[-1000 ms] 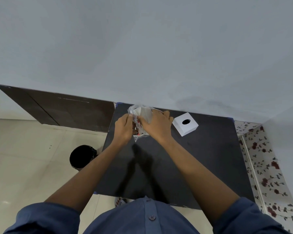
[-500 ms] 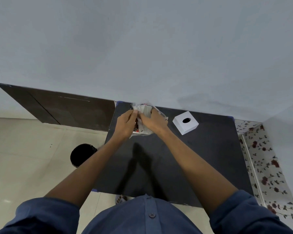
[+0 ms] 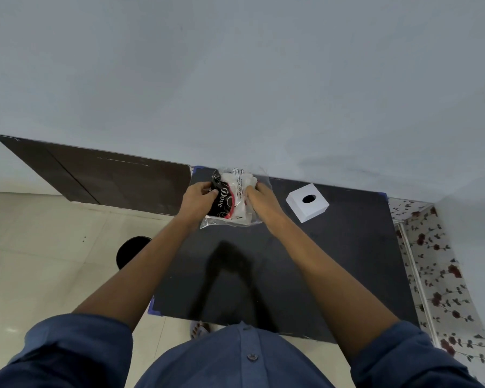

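A clear plastic pack of white tissues (image 3: 233, 201) with black and red print lies at the far middle of the black table (image 3: 333, 264), near the wall. My left hand (image 3: 198, 198) grips the pack's left side, fingers curled over its black printed part. My right hand (image 3: 259, 198) holds the pack's right side, with its fingertips hidden inside the plastic by the tissues. Both forearms reach forward from blue sleeves.
A white square tissue box (image 3: 307, 202) with a round hole in its top stands to the right of the pack. A black bin (image 3: 132, 249) sits on the tiled floor left of the table. A brown panel (image 3: 109, 180) leans along the wall.
The pack has turned and come down flat, so its black and red print now faces up. My hands have moved apart to its two sides.
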